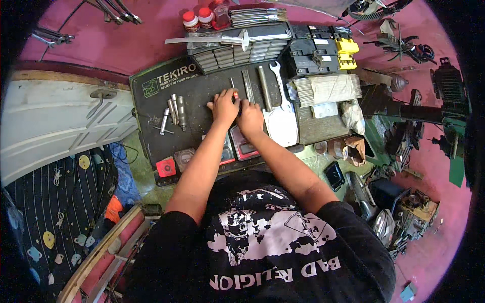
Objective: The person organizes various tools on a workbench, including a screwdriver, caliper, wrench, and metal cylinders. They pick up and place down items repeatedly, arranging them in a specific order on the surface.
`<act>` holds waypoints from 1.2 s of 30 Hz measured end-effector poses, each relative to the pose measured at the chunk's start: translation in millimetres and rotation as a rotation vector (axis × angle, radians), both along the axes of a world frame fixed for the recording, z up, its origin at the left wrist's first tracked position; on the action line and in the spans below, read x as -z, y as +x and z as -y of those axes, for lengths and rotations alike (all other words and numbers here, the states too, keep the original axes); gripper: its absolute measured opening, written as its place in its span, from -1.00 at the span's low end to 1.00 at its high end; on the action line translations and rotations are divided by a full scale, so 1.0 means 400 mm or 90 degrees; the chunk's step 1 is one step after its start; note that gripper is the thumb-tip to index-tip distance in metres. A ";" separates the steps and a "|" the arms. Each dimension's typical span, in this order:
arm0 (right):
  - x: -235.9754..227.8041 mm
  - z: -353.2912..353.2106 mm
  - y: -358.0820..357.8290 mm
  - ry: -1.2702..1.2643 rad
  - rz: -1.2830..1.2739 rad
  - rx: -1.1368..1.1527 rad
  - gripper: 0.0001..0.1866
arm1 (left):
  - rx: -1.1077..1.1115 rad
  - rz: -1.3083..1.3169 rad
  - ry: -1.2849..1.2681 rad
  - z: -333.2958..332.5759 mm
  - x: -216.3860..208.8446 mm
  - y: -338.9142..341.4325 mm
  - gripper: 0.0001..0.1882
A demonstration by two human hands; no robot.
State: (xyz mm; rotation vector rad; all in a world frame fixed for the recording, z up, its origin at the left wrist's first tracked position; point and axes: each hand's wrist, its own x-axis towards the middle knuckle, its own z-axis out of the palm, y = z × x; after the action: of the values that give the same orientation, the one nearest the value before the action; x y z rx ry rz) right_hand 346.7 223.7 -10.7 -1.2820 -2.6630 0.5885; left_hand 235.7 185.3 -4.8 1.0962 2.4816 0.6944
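My left hand (224, 107) and my right hand (250, 119) rest side by side on a black tool mat (151, 141). The left hand's fingers close around a thin screwdriver (234, 91) with a red band, whose shaft sticks out past the knuckles. The right hand is curled just beside it; what it holds is hidden. Beyond the hands lie two flat metal bars (248, 86) and an open-end wrench (279, 83).
Several metal sockets and bits (175, 112) lie left of the hands. A grey socket tray (237, 50) and a black box with yellow clips (323, 48) stand behind. A white cloth (283, 126), a rod bundle (323, 88) and engine parts (409, 212) crowd the right.
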 end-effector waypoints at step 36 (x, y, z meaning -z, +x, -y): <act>-0.052 0.229 -0.192 -0.108 -0.068 0.011 -0.78 | -0.197 0.181 -0.044 0.244 -0.015 -0.164 -0.59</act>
State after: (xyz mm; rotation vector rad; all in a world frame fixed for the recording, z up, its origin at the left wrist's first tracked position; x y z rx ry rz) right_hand 269.9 132.2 10.1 -1.2737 -2.5588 0.8709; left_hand 170.1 87.7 1.4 0.5472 2.4247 0.7814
